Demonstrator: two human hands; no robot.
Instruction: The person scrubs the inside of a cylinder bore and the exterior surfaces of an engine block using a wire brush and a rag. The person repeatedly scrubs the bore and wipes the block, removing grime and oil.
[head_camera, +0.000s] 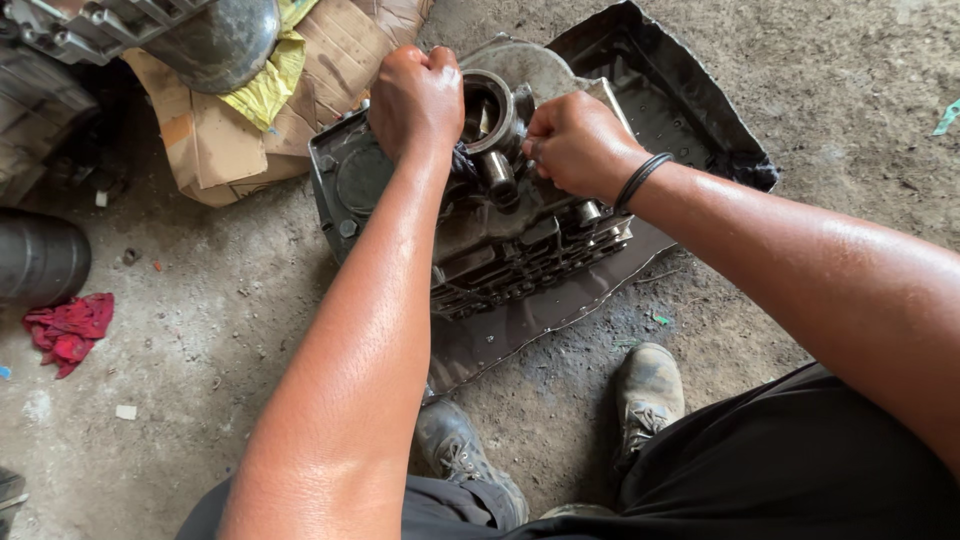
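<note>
Both fists clench at the engine block (500, 240) mid-frame; left hand (415, 98) seemingly steadies its rim; right hand (578, 143) grips a metal pin (497, 170), likely working it.

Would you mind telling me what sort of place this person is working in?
Most likely a rough repair workshop for engines. A greasy engine block sits on a dark metal sheet on a bare dirt floor, both hands on it, with flattened cardboard and a red rag nearby.
</note>
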